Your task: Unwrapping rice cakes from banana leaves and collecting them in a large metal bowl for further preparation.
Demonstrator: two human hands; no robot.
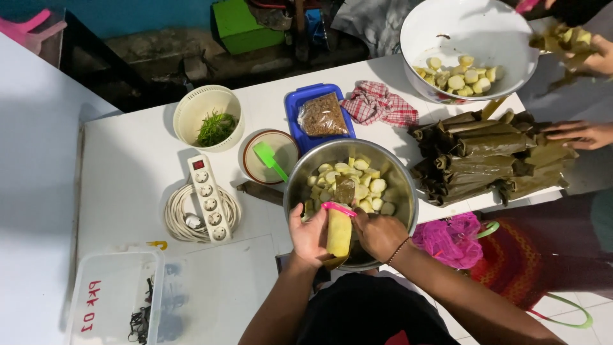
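Observation:
My left hand [308,235] grips a pale yellow peeled piece [339,234] held upright over the near rim of a steel bowl [402,182]. My right hand [378,234] presses against the piece's other side, with a pink-handled tool [337,207] across its top; which hand holds the tool is unclear. The bowl holds several cut pale yellow chunks [357,182] and a brown scrap.
A stack of rolled brown leaf wraps [485,160] lies right of the bowl, another person's hand [581,133] on it. A white bowl of chunks [472,32], checkered cloth [380,103], blue tray, green spatula on a dish [271,158], white basket [207,116], power strip [205,197], plastic box [112,297].

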